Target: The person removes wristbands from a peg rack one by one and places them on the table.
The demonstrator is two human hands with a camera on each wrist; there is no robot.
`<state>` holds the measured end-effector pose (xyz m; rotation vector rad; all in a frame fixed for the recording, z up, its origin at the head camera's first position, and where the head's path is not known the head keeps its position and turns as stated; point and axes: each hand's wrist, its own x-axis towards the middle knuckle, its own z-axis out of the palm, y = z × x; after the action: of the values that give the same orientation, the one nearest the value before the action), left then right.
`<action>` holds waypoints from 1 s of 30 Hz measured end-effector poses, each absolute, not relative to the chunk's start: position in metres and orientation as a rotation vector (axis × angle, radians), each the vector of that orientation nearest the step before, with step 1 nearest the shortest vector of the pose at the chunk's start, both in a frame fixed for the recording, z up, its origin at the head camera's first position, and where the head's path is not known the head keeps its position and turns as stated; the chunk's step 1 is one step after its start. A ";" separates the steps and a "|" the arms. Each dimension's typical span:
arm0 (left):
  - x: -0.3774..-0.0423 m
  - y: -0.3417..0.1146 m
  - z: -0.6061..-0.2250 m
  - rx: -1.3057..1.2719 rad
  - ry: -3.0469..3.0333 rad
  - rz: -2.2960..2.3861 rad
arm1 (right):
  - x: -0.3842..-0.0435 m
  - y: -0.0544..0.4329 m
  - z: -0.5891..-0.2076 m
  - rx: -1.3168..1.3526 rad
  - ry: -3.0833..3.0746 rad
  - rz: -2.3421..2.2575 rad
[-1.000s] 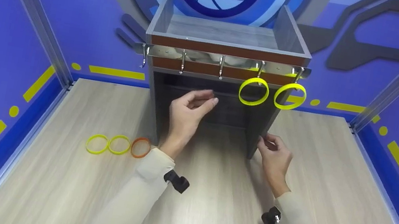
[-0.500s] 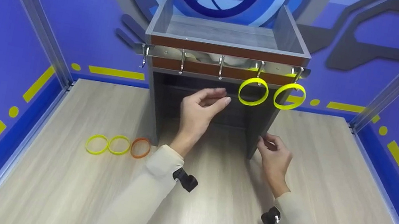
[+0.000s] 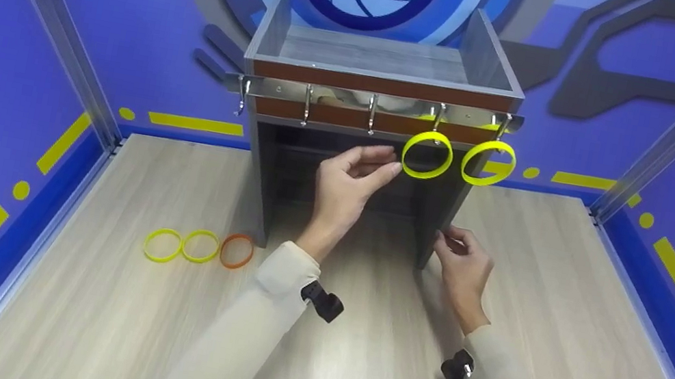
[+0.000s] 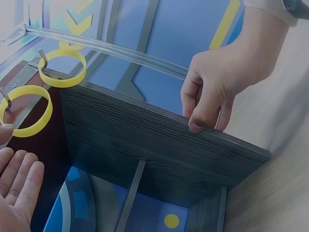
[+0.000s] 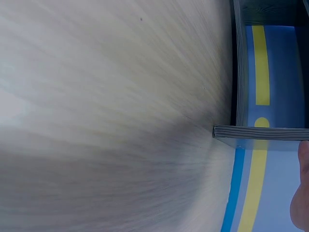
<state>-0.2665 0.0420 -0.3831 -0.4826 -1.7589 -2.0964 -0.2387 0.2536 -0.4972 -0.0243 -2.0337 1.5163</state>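
Observation:
My left hand (image 3: 345, 184) is raised under the hook rail, fingers extended and thumb apart. Its fingertips are right at the left edge of a yellow silicone wristband (image 3: 423, 175) hanging from a hook. In the left wrist view, the thumb of that hand (image 4: 21, 193) lies close to this band's (image 4: 34, 132) lower edge. A second yellow wristband (image 3: 483, 182) hangs on the hook at the far right. Low on the right, my right hand (image 3: 466, 268) pinches the front edge of the grey wooden shelf's side panel (image 4: 145, 125) between thumb and fingers.
The metal hook rail (image 3: 339, 99) runs across the shelf's front, with bare hooks toward the left. On the table (image 3: 347, 372), left of the shelf, lie two yellow wristbands (image 3: 198, 261) and an orange wristband (image 3: 234, 267) in a row. Blue printed walls enclose the table.
My left hand has moved right and slightly up, from below the middle hook to the hanging yellow wristband. The right hand keeps its place on the shelf panel.

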 end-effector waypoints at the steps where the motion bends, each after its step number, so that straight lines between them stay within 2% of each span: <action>1: -0.266 0.043 -0.383 -0.482 -1.752 -2.105 | -0.239 0.254 -0.497 -0.026 -2.036 1.513; 12: -0.266 0.052 -0.379 -0.496 -1.742 -2.138 | -0.260 0.269 -0.530 -0.074 -2.063 1.516; 30: -0.262 0.056 -0.366 -0.470 -1.556 -2.361 | -0.259 0.272 -0.531 -0.040 -2.071 1.523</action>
<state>-0.2617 0.0555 -0.3658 -0.4704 -1.5555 -2.3610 -0.2593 0.2720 -0.5313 -0.0397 -2.0712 1.5226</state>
